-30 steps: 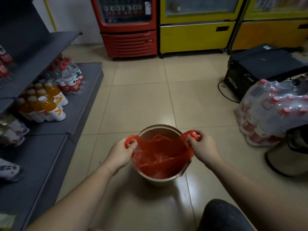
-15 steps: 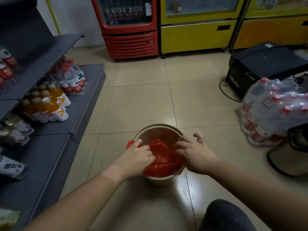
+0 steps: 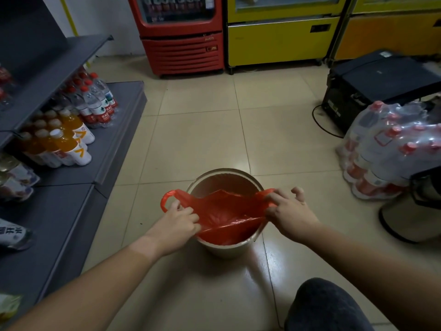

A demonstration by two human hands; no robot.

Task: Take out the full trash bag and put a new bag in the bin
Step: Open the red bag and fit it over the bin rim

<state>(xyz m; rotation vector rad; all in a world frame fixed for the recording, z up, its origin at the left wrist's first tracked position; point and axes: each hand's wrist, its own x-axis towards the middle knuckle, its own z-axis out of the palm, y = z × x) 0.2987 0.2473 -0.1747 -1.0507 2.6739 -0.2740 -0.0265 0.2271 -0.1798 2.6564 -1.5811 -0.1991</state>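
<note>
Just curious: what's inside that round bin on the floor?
A red plastic bag, held open by both hands. The bin's bare inner wall shows at the back; its bottom is covered.

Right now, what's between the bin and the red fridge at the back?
In the head view, only bare tiled floor lies between the bin and the red fridge; nothing stands on that stretch.

A small shop is showing here. Bottled drinks (image 3: 71, 137) are lining grey shelves (image 3: 114, 139). Drink coolers (image 3: 181, 37) are standing behind.
</note>
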